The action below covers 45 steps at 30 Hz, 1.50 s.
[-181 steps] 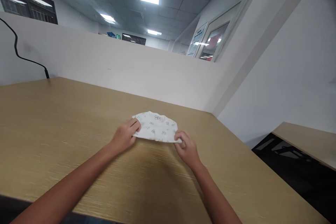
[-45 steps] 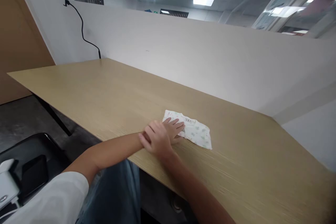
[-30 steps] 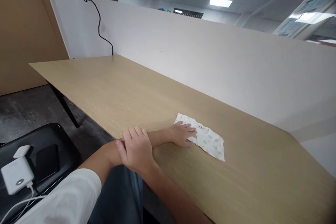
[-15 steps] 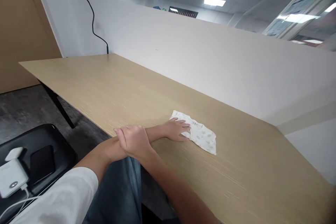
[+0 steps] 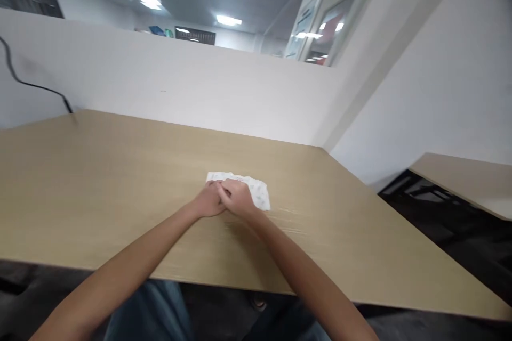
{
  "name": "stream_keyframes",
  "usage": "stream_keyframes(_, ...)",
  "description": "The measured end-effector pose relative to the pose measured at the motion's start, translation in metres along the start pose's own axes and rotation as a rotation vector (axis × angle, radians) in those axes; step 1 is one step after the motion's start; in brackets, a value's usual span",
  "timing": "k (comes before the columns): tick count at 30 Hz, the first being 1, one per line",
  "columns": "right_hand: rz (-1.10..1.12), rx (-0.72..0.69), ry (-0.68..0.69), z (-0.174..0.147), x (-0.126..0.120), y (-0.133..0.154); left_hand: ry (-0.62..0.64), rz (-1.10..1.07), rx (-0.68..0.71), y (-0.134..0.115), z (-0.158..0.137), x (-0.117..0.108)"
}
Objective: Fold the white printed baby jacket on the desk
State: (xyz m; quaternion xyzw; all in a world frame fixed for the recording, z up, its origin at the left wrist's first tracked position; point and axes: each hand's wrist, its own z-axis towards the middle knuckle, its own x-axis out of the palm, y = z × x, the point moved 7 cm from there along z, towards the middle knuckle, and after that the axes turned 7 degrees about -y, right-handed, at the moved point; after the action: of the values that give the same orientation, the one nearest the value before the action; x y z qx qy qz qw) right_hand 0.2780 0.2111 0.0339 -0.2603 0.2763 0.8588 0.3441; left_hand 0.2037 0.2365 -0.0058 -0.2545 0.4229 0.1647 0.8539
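A small white garment [image 5: 259,192] with a faint print, its neckline edge at the back, lies flat on the wooden table [image 5: 160,168]. Over its front edge my two hands meet. My left hand [image 5: 208,200] rests on the garment's left side, its fingers mostly hidden behind my right hand and blurred. My right hand [image 5: 240,198] is curled, with bent fingers over the cloth and the thumb reaching across onto my left hand. What lies inside its curl is hidden. Part of the garment shows behind and to the right of the hands.
A white partition [image 5: 200,93] runs along the table's back edge. At the left stands a black bendy cable-like arm [image 5: 38,86]. Another table [image 5: 468,178] with a dark frame is at the right. My legs [image 5: 152,311] are below the front edge.
The view has swung right. My right hand has let go of my left forearm and moved forward beside my left hand at the garment. The chair with white devices has left the view.
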Motion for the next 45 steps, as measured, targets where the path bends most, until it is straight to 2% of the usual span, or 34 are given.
stream_keyframes(2,0.048,0.170,-0.109,-0.014,-0.032,-0.069,0.001,0.018,0.004,0.002,0.002,-0.002)
stream_keyframes(4,0.204,0.475,-0.288,-0.035,-0.064,-0.139,-0.025,0.014,-0.028,0.007,0.003,-0.006)
stream_keyframes(6,0.234,0.601,-0.389,-0.051,-0.087,-0.187,-0.101,-0.066,-0.103,0.018,0.007,-0.013)
stream_keyframes(9,0.329,0.759,-0.511,-0.069,-0.110,-0.237,-0.260,-0.357,-0.319,0.050,0.009,-0.024)
stream_keyframes(12,0.482,0.871,-0.572,-0.081,-0.124,-0.266,-0.403,-0.725,-0.621,0.098,0.003,-0.027)
stream_keyframes(14,0.769,0.957,-0.690,-0.092,-0.129,-0.279,-0.455,-0.952,-0.746,0.122,-0.003,-0.027)
stream_keyframes(17,1.276,1.043,-0.933,-0.108,-0.130,-0.288,-0.497,-1.162,-0.820,0.141,-0.010,-0.030)
stream_keyframes(19,1.383,1.038,-1.004,-0.113,-0.131,-0.289,-0.498,-1.191,-0.831,0.144,-0.011,-0.031)
stream_keyframes(21,1.397,1.027,-1.017,-0.114,-0.131,-0.288,-0.461,-1.119,-0.821,0.140,-0.010,-0.028)
stream_keyframes(23,1.420,1.031,-1.015,-0.113,-0.128,-0.288,-0.419,-0.902,-0.751,0.131,-0.007,-0.028)
stream_keyframes(27,1.424,1.052,-0.960,-0.108,-0.119,-0.288,-0.326,-0.236,-0.384,0.085,0.005,-0.036)
stream_keyframes(29,1.405,1.055,-0.928,-0.107,-0.117,-0.287,-0.268,-0.066,-0.230,0.060,0.007,-0.034)
stream_keyframes(32,1.365,1.051,-0.895,-0.106,-0.116,-0.284,-0.136,-0.042,-0.101,0.036,0.007,-0.024)
stream_keyframes(37,1.298,1.052,-0.906,-0.109,-0.120,-0.276,0.100,-0.042,-0.041,0.025,0.001,-0.004)
stream_keyframes(41,1.237,1.050,-0.861,-0.109,-0.119,-0.262,0.147,0.030,-0.059,0.015,-0.001,-0.001)
stream_keyframes(45,1.136,0.977,-0.794,-0.107,-0.121,-0.236,0.139,0.111,-0.099,-0.003,-0.002,0.002)
